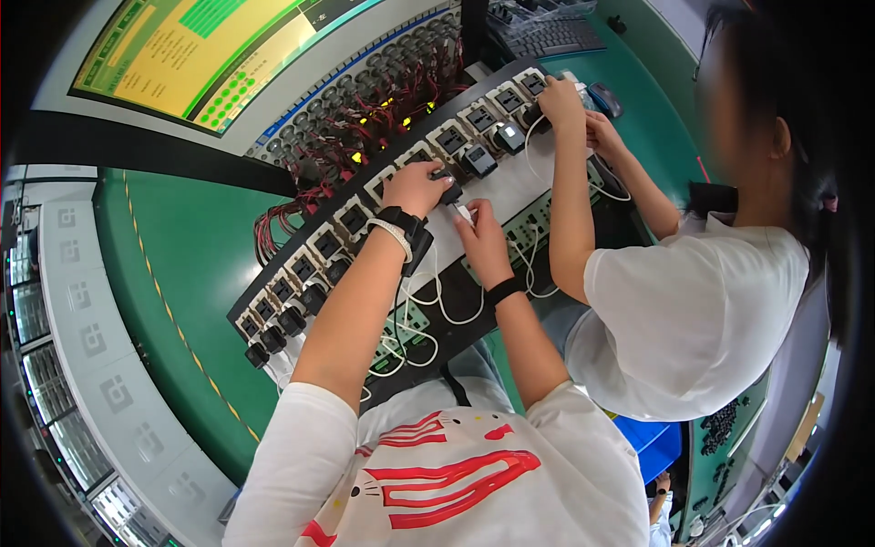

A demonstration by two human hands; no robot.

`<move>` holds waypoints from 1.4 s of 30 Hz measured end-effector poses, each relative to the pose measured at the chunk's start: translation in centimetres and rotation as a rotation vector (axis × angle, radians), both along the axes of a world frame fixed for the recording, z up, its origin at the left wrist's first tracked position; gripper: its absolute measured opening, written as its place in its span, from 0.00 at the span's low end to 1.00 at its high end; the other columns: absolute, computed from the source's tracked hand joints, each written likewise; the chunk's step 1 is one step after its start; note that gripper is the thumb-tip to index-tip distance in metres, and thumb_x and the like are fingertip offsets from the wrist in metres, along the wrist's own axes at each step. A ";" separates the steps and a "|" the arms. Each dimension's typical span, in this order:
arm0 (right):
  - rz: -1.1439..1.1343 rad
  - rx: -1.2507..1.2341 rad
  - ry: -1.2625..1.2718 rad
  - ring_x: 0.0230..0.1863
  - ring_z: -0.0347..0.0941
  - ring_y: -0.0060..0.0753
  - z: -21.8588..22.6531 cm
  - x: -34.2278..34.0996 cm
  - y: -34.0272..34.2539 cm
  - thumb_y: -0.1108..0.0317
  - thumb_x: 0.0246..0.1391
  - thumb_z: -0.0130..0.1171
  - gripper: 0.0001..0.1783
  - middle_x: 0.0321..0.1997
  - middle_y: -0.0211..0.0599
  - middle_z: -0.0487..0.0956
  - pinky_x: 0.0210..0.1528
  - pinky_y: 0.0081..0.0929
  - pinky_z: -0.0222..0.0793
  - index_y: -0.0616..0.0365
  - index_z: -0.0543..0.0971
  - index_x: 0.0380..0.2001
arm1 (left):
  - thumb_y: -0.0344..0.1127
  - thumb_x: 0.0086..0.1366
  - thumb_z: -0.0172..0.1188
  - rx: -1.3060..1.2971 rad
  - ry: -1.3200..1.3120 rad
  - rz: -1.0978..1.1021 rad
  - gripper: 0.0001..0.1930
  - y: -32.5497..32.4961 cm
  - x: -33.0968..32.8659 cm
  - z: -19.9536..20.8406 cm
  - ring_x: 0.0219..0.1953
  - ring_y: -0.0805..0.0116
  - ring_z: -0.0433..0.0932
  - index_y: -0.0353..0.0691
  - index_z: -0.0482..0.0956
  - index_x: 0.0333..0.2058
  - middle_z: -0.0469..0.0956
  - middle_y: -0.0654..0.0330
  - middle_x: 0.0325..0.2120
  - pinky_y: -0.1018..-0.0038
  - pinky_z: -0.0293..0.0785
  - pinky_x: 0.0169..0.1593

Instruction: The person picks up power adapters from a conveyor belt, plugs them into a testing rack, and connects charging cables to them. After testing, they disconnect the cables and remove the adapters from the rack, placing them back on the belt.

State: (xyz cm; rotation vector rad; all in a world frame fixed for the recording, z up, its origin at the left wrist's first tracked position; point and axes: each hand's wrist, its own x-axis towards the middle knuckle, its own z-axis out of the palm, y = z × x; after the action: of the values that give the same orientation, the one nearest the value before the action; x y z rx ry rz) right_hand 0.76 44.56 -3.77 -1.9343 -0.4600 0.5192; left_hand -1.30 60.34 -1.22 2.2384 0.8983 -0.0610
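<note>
A long row of sockets on a dark rail (354, 217) runs from lower left to upper right in front of me. My left hand (415, 190) has its fingers closed around a black power adapter (447, 189) at the row's middle. Just right of it, my right hand (484, 242) pinches the white plug end of a cable (463, 212) against or close beside that adapter; whether it is inserted I cannot tell. Other black adapters sit in sockets nearby, one (477, 160) just beyond my left hand and another (314, 299) toward the lower left.
A co-worker (697, 310) on my right works at the row's far end with both hands. White cables (439, 305) loop over green circuit boards (533, 223) below the sockets. Behind the row are red wires (392, 118) and a screen (219, 55). A keyboard (547, 38) and mouse (605, 99) lie beyond.
</note>
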 end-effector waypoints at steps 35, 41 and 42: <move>-0.175 -0.203 -0.486 0.48 0.67 0.53 0.9 -0.2 -6.7 0.66 0.55 0.52 0.18 0.46 0.55 0.69 0.49 0.40 0.63 0.64 0.67 0.46 | 0.41 0.59 0.56 -0.103 -0.064 -0.093 0.18 -0.7 0.2 0.4 0.45 0.49 0.75 0.42 0.78 0.46 0.78 0.47 0.41 0.63 0.70 0.49; -0.096 0.219 0.668 0.48 0.68 0.49 2.5 -5.9 -13.6 0.75 0.49 0.46 0.18 0.44 0.51 0.71 0.51 0.40 0.63 0.65 0.66 0.46 | 0.41 0.59 0.57 -0.058 -0.081 -0.081 0.19 -0.6 -0.1 -0.3 0.47 0.49 0.75 0.42 0.77 0.48 0.78 0.48 0.42 0.63 0.69 0.50; -0.102 0.219 0.665 0.48 0.68 0.49 1.6 -5.9 -14.3 0.75 0.49 0.46 0.18 0.44 0.51 0.71 0.51 0.40 0.63 0.65 0.66 0.46 | 0.41 0.59 0.57 -0.061 -0.084 -0.087 0.19 -0.6 0.0 -0.3 0.47 0.49 0.75 0.42 0.77 0.48 0.78 0.48 0.42 0.63 0.69 0.50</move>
State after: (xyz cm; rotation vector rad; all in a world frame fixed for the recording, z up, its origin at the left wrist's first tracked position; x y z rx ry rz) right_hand -5.13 30.25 -2.12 -1.4564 0.0128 0.9531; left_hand -1.29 59.70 -1.56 2.2060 0.7448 -0.0336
